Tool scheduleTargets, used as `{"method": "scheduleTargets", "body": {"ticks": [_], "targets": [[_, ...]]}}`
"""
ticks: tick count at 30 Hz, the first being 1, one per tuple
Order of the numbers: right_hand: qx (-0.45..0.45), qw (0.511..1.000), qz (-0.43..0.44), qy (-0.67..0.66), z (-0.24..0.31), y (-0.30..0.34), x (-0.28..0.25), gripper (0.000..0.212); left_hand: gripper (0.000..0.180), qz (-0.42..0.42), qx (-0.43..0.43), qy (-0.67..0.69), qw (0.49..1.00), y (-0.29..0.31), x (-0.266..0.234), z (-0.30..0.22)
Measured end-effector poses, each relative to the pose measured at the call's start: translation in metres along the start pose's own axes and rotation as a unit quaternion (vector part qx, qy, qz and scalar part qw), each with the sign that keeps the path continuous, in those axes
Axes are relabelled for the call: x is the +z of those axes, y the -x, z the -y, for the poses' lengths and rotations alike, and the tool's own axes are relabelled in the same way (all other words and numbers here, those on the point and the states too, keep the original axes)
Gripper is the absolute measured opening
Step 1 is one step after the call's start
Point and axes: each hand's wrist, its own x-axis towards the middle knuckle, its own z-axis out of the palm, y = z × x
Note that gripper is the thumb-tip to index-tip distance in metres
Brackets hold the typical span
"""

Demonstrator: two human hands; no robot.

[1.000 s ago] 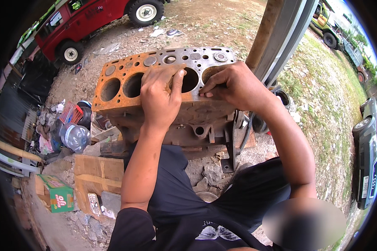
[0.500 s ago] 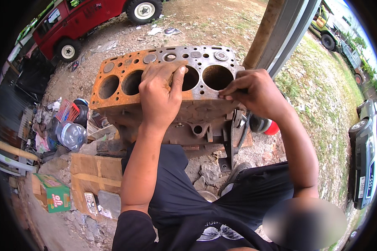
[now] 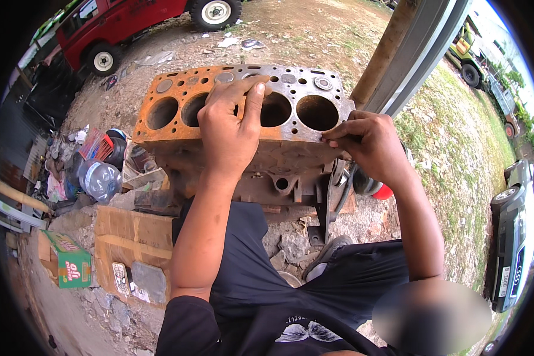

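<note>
A rusty orange engine block (image 3: 178, 83) with a row of round bores stands in front of me on stony ground. My left hand (image 3: 228, 127) lies over its near edge, palm down, fingers stretched across the top deck between the middle bores. My right hand (image 3: 368, 145) is at the block's near right corner, thumb and fingertips pinched on something small and thin at the deck edge; what it is cannot be made out. My knees in dark trousers are below the block.
A red vehicle (image 3: 124, 29) is parked behind the block. Plastic bottles (image 3: 101, 181) and clutter lie at left, with flattened cardboard (image 3: 130, 237) and a green carton (image 3: 65, 261). A slanted post (image 3: 409, 53) rises at right, a red round object (image 3: 381, 191) below my right hand, a grey car (image 3: 510, 237) beyond.
My right hand has moved off the rightmost bore to the block's near right corner and pinched there. My left hand has stayed on the deck.
</note>
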Motion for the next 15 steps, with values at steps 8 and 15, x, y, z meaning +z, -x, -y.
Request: {"method": "scheduleTargets", "body": {"ticks": [8,15], "targets": [[-0.035,0.999,-0.033,0.006,0.018,-0.038,0.038,0.019,0.016,-0.001,-0.004,0.007,1.0,-0.002,0.009,0.013],[-0.021,0.995,-0.093,0.005,0.01,-0.046,0.056,0.019,0.018,-0.012,-0.006,0.03,0.999,-0.003,0.019,0.011]]}}
